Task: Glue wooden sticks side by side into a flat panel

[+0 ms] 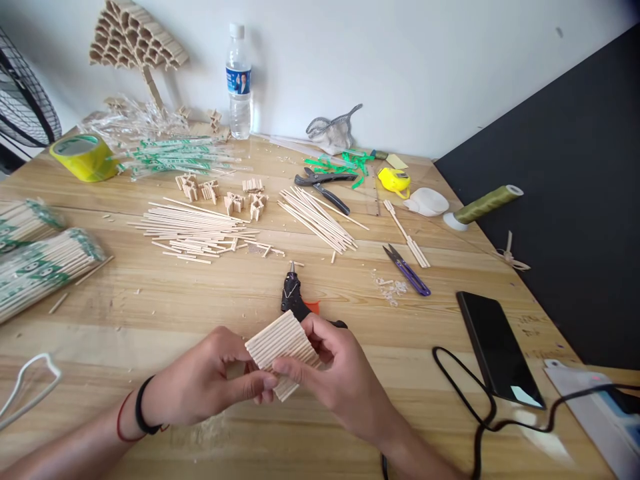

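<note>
Near the front middle of the table, a small panel of pale wooden sticks [280, 340] laid side by side is held tilted between both hands. My left hand [217, 377] grips its lower left edge, thumb in front and fingers behind. My right hand [333, 367] has its thumb across the panel's face and its fingers around the right edge. Just beyond the hands lies a black glue gun [293, 293] with an orange trigger, nozzle pointing away, its grip partly hidden by the panel and my right hand.
Loose sticks [195, 227], another stick pile [320, 220], small stick pieces [234, 203], cutters [327, 183] and purple snips [407, 270] lie beyond. A phone [500, 347] and black cable [460, 363] are right; wrapped bundles [45, 270] left; a bottle [240, 87] stands behind.
</note>
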Demonstrator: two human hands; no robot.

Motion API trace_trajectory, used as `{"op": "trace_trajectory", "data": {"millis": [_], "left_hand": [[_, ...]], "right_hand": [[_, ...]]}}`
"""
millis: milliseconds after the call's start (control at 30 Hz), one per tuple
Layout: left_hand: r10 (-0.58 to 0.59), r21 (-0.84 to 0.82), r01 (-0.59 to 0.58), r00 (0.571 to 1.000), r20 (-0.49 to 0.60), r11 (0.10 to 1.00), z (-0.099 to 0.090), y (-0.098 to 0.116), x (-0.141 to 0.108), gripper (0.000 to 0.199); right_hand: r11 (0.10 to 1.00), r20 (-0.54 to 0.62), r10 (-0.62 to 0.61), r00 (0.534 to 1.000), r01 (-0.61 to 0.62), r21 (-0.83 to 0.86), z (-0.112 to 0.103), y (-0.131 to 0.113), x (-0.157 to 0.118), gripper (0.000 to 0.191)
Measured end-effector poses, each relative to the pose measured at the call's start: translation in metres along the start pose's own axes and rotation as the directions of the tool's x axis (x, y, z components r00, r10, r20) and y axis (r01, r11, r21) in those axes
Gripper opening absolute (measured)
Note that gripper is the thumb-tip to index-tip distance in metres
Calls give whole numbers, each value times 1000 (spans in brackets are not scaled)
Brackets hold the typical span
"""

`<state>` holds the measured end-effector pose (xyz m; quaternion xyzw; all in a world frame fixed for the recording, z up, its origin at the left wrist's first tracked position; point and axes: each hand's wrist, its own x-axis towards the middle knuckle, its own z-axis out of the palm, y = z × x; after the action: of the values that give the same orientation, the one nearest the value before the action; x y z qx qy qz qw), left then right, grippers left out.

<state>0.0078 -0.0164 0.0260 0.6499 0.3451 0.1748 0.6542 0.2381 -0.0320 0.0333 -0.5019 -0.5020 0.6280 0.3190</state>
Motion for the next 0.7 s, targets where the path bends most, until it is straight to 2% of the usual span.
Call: {"op": "trace_trajectory", "data": {"millis": [133,333,533,600,700], "left_hand": [[-49,-27,48,998,-27,998,2,1,0,48],[-46,-142,42,998,-30,989,1,2,1,46],[-87,-100,77,991,-97,992,3,-2,3,52],[-90,-65,83,990,-109,994,3,-4,3,58],[-95,-11,95,991,-98,995,4,-5,2,63]], "right_hand": [[999,-20,-36,999,36,-37,0,-1,-2,41],[973,-32,-152,988,144,-180,-6,-1,-1,48],[937,-44,-231,972,210,-279,-1,-1,-1,49],[946,-18,-223,975,212,-246,2,-2,-2,45],[986,-16,-122,992,120,-114,5,-2,-2,32]]}}
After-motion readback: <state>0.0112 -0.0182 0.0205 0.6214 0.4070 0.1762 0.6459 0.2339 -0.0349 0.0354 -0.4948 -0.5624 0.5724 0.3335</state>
